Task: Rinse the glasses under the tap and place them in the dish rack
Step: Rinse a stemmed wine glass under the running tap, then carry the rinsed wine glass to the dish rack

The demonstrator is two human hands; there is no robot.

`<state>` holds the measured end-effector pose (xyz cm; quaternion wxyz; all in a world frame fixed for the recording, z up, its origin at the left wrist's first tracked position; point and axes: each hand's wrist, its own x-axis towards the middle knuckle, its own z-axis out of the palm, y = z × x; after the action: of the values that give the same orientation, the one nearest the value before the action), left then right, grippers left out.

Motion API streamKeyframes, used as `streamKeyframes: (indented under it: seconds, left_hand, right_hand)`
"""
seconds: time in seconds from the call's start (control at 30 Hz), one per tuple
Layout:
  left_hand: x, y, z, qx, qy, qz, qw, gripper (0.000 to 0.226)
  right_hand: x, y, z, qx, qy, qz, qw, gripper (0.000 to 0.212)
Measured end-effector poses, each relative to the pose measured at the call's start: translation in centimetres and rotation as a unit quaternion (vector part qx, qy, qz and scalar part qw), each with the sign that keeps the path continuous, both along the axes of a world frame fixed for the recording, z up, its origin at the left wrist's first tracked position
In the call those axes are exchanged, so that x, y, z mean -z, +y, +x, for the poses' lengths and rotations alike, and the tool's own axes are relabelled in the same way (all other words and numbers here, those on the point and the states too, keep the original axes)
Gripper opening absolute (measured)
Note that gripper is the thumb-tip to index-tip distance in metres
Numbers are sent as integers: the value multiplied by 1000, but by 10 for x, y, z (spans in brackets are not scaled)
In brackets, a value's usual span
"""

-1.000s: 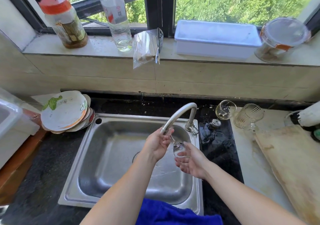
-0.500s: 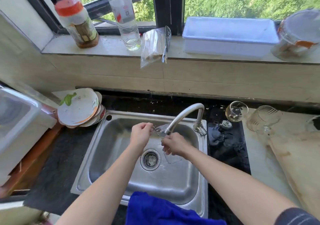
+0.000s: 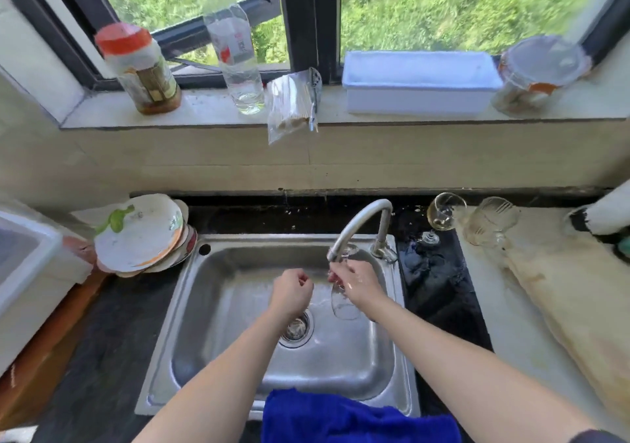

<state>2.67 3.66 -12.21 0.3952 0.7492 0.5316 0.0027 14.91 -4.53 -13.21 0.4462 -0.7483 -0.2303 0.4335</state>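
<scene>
In the head view, we see the right hand (image 3: 358, 284) near the middle of the frame, over the steel sink (image 3: 231, 309). Its fingers (image 3: 335, 274) are clamped round the stem of a wine glass (image 3: 344, 304). The glass hangs bowl down, and its foot sits just under the spout of the curved tap (image 3: 361, 219).

The left hand (image 3: 289, 291) is just left of the glass and apart from it. Its fingers are curled in toward the palm with nothing in them.

A blue cloth (image 3: 358, 418) drapes over the sink's near rim at the bottom of the frame. On the desk (image 3: 85, 357), a stack of dirty plates (image 3: 139, 234) leans at the sink's upper left corner.

At the upper right, a second stemmed glass (image 3: 446, 209) and a ribbed glass (image 3: 491, 221) lie tipped on their sides, just beside each other.

On the windowsill along the top stand a red-lidded jar (image 3: 139, 71), a clear bottle (image 3: 235, 57) and a white box (image 3: 416, 81).
</scene>
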Motion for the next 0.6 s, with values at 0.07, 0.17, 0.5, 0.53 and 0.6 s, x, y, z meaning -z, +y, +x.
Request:
streamKeyframes:
  seconds: [0.07,0.17,0.5,0.53,0.6]
  left_hand:
    - [-1,-13,12,66,0,-5,998,17]
    - [-10,-38,35,155,-15,0,988,19]
    - [-88,-171,137,427,-87,92,895,21]
    - [-94,-190,144,446,-96,98,884,21]
    - [-107,-232,157,488,-109,111,859,19]
  right_hand:
    - [-7,-23,4,55,2,-6,998,32]
    - [-31,-62,17,146,-5,1,989,30]
    - [-124,-261,69,445,-111,16,889,23]
    - [-132,-289,70,474,-121,22,872,23]
    - [-145,-344,66,512,-139,45,846,17]
